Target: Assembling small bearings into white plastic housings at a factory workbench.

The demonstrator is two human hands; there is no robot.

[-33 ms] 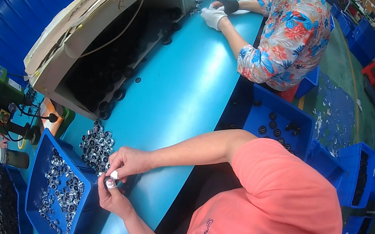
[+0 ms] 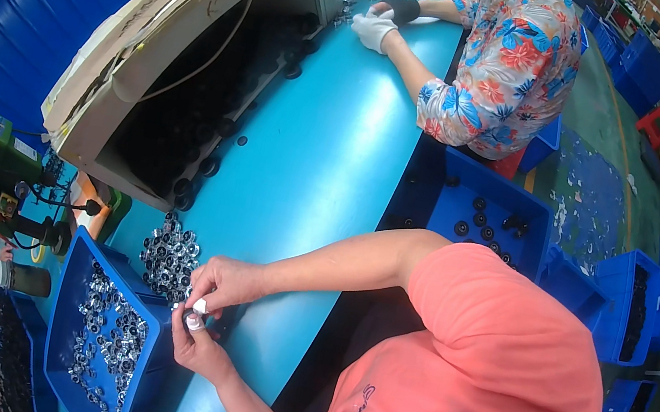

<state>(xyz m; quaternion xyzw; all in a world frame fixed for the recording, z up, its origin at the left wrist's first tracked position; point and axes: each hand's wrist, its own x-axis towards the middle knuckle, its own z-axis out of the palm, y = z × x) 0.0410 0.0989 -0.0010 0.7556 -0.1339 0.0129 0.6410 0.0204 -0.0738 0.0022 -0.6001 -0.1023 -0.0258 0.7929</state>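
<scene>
The right hand (image 2: pixel 228 283) and left hand (image 2: pixel 200 353) pinch a small part (image 2: pixel 188 313) beside a blue bin (image 2: pixel 155 356) of shiny pieces (image 2: pixel 122 346).

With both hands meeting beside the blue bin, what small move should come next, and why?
Probably steady the small part in the left hand and work it with the right hand: their fingertips meet around it, and neither reaches for the blue bin or the pile of shiny parts. It is mostly hidden, so this is tentative.

Shiny metallic parts (image 2: pixel 169 255), smooth glossy tabletop (image 2: pixel 323 196)
</scene>
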